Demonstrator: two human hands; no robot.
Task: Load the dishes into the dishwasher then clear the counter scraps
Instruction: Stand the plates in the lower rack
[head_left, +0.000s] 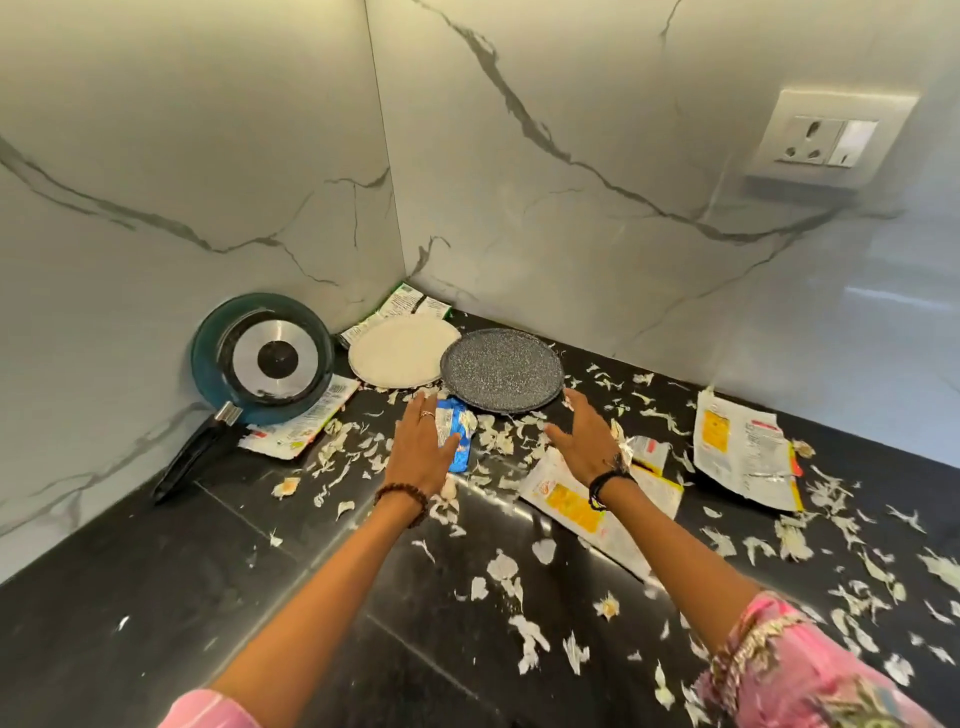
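A speckled grey plate (502, 370) lies on the black counter (156, 597) near the corner, overlapping a cream plate (397, 351) behind it. A blue frying pan (262, 358) leans bottom-out against the left wall, its black handle pointing toward me. My left hand (423, 449) hovers with straight fingers just left of the grey plate's front edge, over a blue and silver wrapper (460, 431). My right hand (584, 439) is stretched out flat just right of that edge. Neither hand holds anything. Garlic peels (498, 436) litter the counter.
Torn yellow and white packets lie at the right (743, 447), under my right wrist (571, 501) and beneath the pan (306, 421). A green packet (410, 304) sits in the corner behind the cream plate. Marble walls close off the left and back; a socket (826, 140) is on the back wall.
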